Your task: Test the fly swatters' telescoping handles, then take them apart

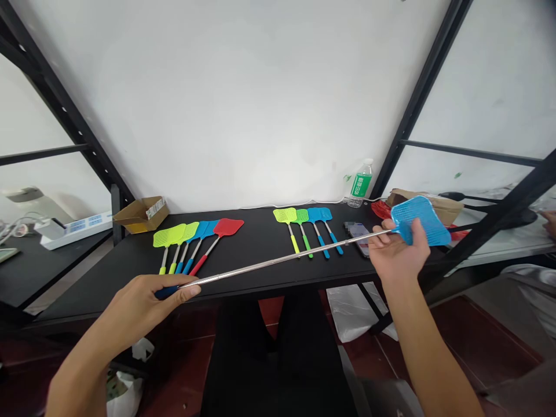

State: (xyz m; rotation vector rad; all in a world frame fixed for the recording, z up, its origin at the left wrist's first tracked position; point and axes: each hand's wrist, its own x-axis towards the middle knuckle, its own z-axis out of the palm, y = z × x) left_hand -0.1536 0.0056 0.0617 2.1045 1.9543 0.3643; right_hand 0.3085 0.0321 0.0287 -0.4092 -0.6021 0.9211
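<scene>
A blue fly swatter with a long, drawn-out metal rod (278, 262) spans the space between my hands, above the front of the black table. My left hand (145, 301) is closed around its dark blue handle at the left. At the right, my right hand (399, 252) grips the blue mesh head (419, 221), thumb pressed on its face. Behind the rod lie other swatters with short rods. On the left are yellow-green ones (167, 237), blue ones (202, 230) and a red one (228, 227). Nearer the right lie a yellow-green one (285, 216), a green one (300, 216) and two blue ones (320, 215).
A small cardboard box (141, 214) stands at the table's back left, near a white power strip (78, 229). At the back right are a plastic bottle (361, 184), a phone (358, 236) and a brown package (434, 205). Black metal frame posts (419, 95) rise on both sides.
</scene>
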